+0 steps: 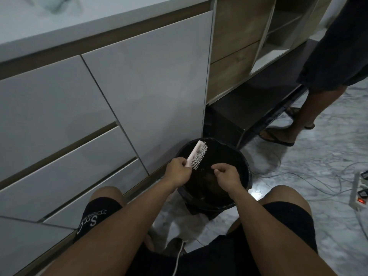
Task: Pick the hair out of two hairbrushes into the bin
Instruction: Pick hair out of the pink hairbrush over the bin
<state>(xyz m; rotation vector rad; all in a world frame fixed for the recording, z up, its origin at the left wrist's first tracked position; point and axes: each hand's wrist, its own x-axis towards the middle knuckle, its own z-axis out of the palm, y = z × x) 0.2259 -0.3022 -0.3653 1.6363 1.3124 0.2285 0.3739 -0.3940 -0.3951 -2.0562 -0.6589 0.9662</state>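
Observation:
My left hand (179,171) grips the handle of a pale pink hairbrush (197,154), holding it tilted over the black bin (244,162) with its bristles facing right. My right hand (226,174) hovers over the bin just right of the brush, thumb and fingers pinched together. Whether hair sits between them is too dark and fine to tell. The bin's inside is dark, lined with a black bag. Only one hairbrush is in view.
White cabinet doors and drawers (99,108) stand close on the left. A second person's legs in sandals (298,124) stand at the right. A power strip (360,192) and loose cables lie on the marble floor at right. My knees flank the bin.

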